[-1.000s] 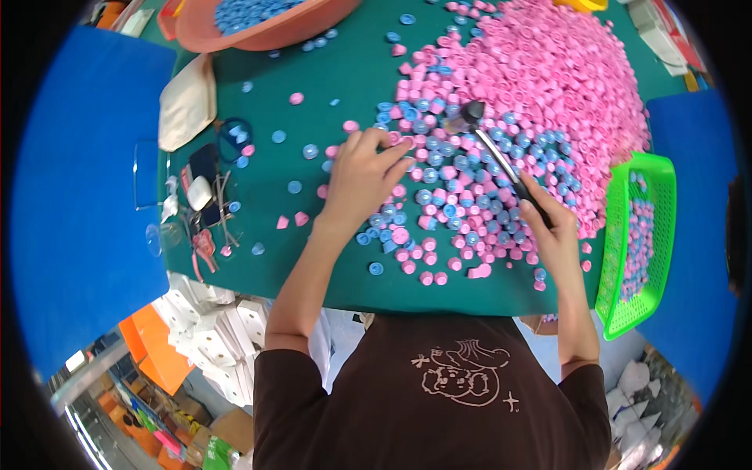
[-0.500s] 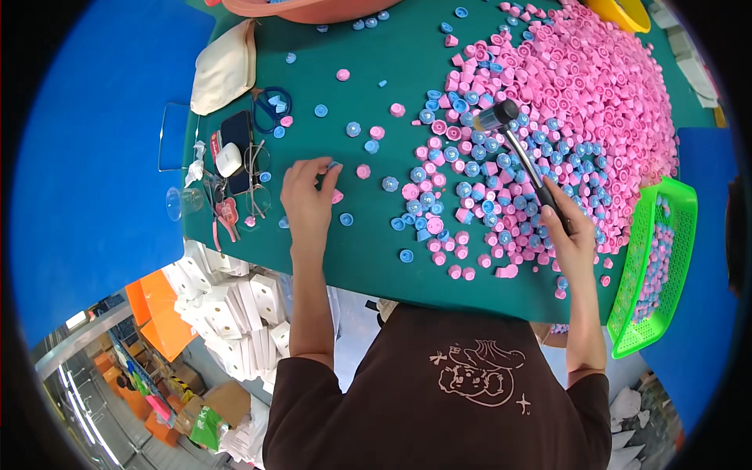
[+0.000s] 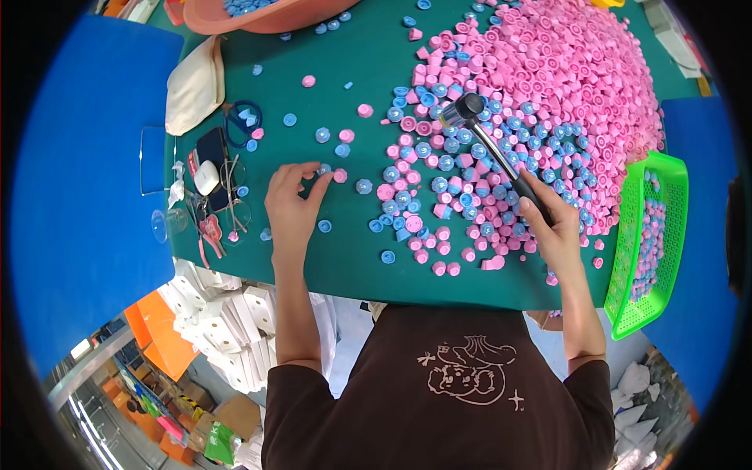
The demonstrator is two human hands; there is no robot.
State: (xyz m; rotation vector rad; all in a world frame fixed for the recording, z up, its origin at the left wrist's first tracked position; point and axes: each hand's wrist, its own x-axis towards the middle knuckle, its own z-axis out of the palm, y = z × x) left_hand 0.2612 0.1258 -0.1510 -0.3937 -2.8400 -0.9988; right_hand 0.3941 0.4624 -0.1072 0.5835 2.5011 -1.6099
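Observation:
In my right hand [image 3: 552, 223] is a mallet [image 3: 495, 147] with a black handle, a metal shaft and a head that is black at one end and clear yellowish at the other. Its head hangs over scattered pink and blue caps. Closed in a pinch, my left hand [image 3: 296, 200] has a small blue cap [image 3: 323, 168] at its fingertips, partly hidden by them. A pink cap [image 3: 340, 176] lies just right of these fingertips, and a blue cap [image 3: 324, 226] sits nearer me.
A large heap of pink caps [image 3: 564, 78] covers the table's right side, beside a green basket [image 3: 672, 243]. At left are scissors [image 3: 239, 139], a phone [image 3: 211, 153], eyeglasses [image 3: 241, 213] and a cream cloth pouch [image 3: 194, 88]. An orange basin [image 3: 274, 21] stands at the far edge.
The whole view has shifted, so the table appears further left. My left hand has moved slightly right over the table with the blue cap. The mallet stays raised in my right hand.

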